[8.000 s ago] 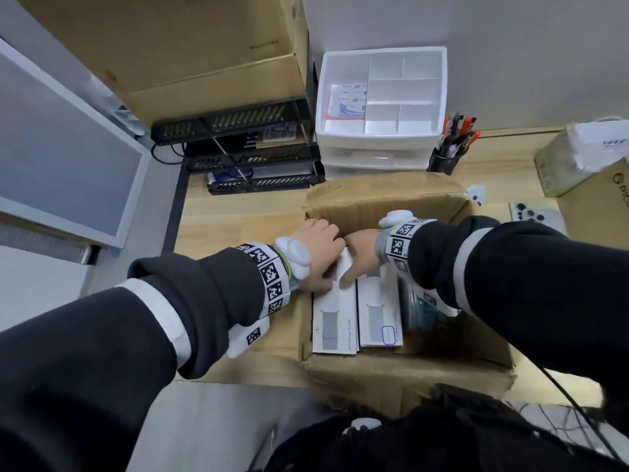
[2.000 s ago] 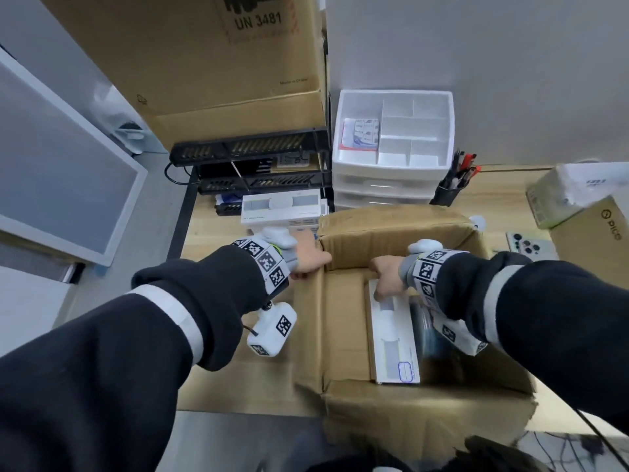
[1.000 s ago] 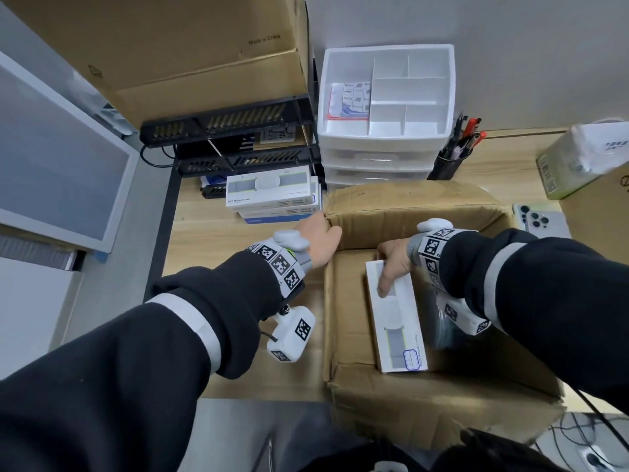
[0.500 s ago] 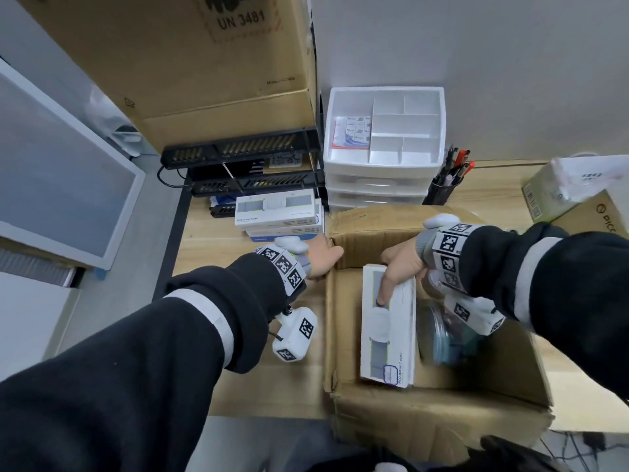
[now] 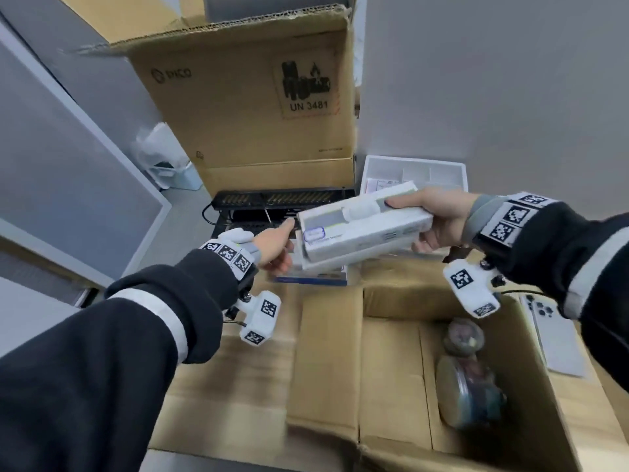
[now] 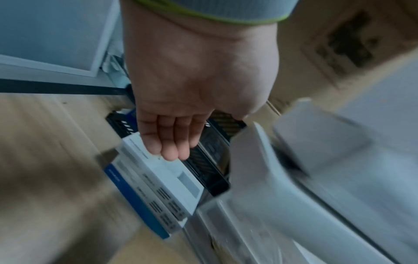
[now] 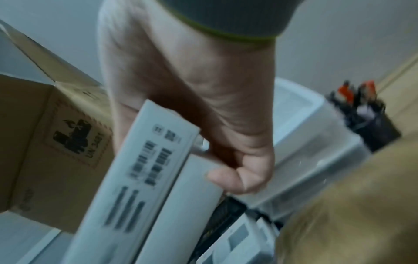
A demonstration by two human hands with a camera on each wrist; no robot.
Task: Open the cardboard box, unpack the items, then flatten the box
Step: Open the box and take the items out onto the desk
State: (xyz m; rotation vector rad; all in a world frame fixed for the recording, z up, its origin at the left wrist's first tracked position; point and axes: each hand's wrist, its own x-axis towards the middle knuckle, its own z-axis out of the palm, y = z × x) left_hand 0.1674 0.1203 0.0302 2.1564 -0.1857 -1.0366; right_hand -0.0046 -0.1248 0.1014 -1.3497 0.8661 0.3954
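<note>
Right hand [image 5: 439,219] is gripping the white carton [image 5: 360,229], carrying it clear of the cardboard box [image 5: 326,362]; left hand [image 5: 275,245], fingers spread, is reaching to receive it.

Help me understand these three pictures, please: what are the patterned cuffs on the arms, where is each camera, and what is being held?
No machine here: a person works with bare hands, wearing patterned marker cuffs and small wrist cameras. The wide picture comes from a head camera looking down; the other two look along each hand.

The right hand grips a long white carton at one end, lifted above the open cardboard box. The left hand reaches toward the carton's other end, fingers straight, above a stack of similar cartons on the wooden desk. A blurred wrapped item remains inside the box. Behind stand a large brown box and white drawers; a phone lies at the right.
</note>
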